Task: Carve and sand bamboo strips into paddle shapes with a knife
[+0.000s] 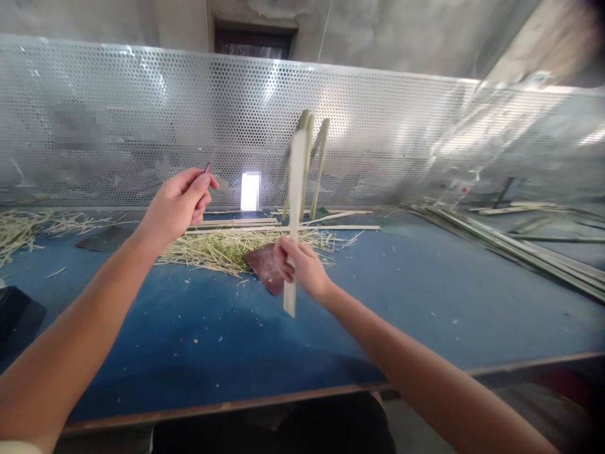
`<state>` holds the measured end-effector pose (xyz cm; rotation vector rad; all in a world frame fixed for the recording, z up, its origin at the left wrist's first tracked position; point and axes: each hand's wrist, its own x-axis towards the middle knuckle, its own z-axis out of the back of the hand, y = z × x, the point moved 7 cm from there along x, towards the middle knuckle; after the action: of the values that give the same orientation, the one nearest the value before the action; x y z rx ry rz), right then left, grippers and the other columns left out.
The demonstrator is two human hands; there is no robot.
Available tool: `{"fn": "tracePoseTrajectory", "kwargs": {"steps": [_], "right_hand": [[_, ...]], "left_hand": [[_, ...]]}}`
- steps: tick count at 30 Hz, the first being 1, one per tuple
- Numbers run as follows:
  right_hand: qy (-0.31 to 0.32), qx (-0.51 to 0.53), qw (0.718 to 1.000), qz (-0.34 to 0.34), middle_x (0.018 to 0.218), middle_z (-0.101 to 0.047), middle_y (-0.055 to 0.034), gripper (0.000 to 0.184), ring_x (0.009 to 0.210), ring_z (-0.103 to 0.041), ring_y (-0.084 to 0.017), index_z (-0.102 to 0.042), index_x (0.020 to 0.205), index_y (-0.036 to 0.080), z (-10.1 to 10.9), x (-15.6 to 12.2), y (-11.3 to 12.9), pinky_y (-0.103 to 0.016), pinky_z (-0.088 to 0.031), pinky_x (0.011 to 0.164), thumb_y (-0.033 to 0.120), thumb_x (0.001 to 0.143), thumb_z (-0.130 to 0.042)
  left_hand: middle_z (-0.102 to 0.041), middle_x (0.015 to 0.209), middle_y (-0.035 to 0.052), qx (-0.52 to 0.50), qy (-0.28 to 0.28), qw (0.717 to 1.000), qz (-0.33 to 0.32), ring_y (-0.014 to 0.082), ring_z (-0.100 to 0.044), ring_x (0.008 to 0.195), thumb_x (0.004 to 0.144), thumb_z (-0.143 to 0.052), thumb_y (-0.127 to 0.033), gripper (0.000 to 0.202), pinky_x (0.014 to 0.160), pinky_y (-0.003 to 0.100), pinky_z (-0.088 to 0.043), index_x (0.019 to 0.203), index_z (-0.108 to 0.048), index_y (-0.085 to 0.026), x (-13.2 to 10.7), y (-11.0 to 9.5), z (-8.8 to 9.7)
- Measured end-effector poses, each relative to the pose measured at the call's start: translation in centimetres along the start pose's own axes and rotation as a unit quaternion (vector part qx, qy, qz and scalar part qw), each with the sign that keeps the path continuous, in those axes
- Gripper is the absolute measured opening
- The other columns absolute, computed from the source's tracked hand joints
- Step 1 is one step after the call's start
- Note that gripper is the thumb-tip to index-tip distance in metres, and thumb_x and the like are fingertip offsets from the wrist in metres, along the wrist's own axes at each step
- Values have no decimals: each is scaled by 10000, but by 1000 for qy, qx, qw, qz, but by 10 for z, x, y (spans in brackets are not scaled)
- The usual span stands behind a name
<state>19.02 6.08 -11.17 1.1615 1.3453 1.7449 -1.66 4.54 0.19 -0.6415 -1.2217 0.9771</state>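
Raised above the work table, my left hand point(182, 195) is closed in a pinch. A short dark piece point(207, 168) sticks up from between its thumb and forefinger, too small to name. My right hand point(302, 265) grips a pale, flat strip point(296, 183) near its lower end and holds it almost upright. The strip looks like split bamboo. Below and behind that hand lies a reddish-brown sheet point(268, 271), partly hidden by the fingers. A heap of thin shavings point(212, 249) spreads between the hands on the table.
Green stalks point(321, 167) lean against a perforated metal panel point(189, 126) behind the blue table point(212, 347). A bright phone-like screen point(250, 192) stands at the panel. Long strips point(520, 249) lie at right, more shavings point(23, 230) at left. A dark object point(19, 318) sits at the left edge.
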Motion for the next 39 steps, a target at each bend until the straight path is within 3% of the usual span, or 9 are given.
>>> {"fn": "tracePoseTrajectory", "kwargs": {"steps": [4, 7, 10, 15, 21, 26, 29, 33, 39], "right_hand": [[80, 32, 996, -33, 473, -305, 97, 433, 370, -267, -77, -412, 663, 234, -28, 0, 4, -233, -247, 367, 549, 960, -423], [80, 24, 994, -66, 498, -318, 104, 341, 375, -295, -79, -394, 721, 241, -46, 0, 0, -227, -292, 372, 479, 957, -456], [60, -44, 994, -79, 552, -394, 90, 250, 407, -389, -88, -402, 771, 242, -57, 2, 0, -240, -355, 408, 400, 938, -499], [44, -210, 976, 38, 643, -520, 29, 266, 580, -505, -134, -440, 780, 230, -68, 8, 24, -289, -381, 540, 432, 949, -480], [80, -271, 958, 55, 662, -547, 15, 260, 558, -497, -135, -406, 799, 231, -81, 6, 27, -292, -332, 504, 426, 966, -437], [116, -288, 948, 68, 603, -501, 32, 313, 510, -448, -110, -418, 741, 223, -79, 5, 28, -283, -299, 488, 427, 978, -427], [74, -262, 960, 65, 584, -485, 41, 307, 504, -442, -115, -493, 805, 224, -63, 9, 36, -282, -310, 482, 478, 969, -443], [15, -129, 988, 80, 650, -565, 33, 328, 526, -528, -122, -545, 1001, 230, -43, 10, 57, -275, -418, 515, 531, 977, -417], [-92, -184, 968, 146, 714, -634, 8, 358, 563, -585, -115, -621, 879, 216, -31, 2, 85, -269, -436, 560, 499, 988, -431]], "left_hand": [[-547, 847, 49, -141, 56, 988, -33, 156, -571, 798, 997, -370, -333, 318, 726, 283, -514, 747, -523, -208, -8, -13, -21], [-591, 1160, 70, -116, 82, 989, -48, 218, -552, 1122, 1001, -380, -391, 341, 958, 360, -482, 771, -562, -216, -14, -13, -35], [-585, 1231, 61, -60, 38, 997, -34, 235, -507, 1204, 1001, -389, -426, 320, 994, 386, -459, 877, -627, -251, -15, -2, -36], [-584, 1204, 64, -59, -52, 997, -8, 211, -578, 1054, 988, -415, -462, 308, 848, 342, -532, 916, -636, -259, -10, 14, -27], [-627, 1136, 80, -27, 13, 1000, -11, 221, -618, 1040, 981, -432, -408, 264, 759, 322, -549, 898, -622, -246, -6, 21, -40], [-676, 973, 70, -14, 53, 998, -11, 179, -668, 821, 975, -436, -394, 280, 738, 320, -543, 831, -605, -223, -9, 22, -48], [-660, 891, 65, 24, 61, 998, -19, 168, -625, 725, 957, -475, -384, 275, 664, 316, -501, 844, -654, -209, -15, 15, -52], [-608, 988, 81, 116, 33, 989, -87, 198, -590, 844, 961, -480, -375, 286, 745, 345, -467, 851, -679, -202, -24, -7, -54], [-577, 972, 82, 148, 24, 975, -163, 187, -559, 809, 988, -434, -332, 302, 702, 328, -462, 798, -625, -196, -35, -28, -57]]}}
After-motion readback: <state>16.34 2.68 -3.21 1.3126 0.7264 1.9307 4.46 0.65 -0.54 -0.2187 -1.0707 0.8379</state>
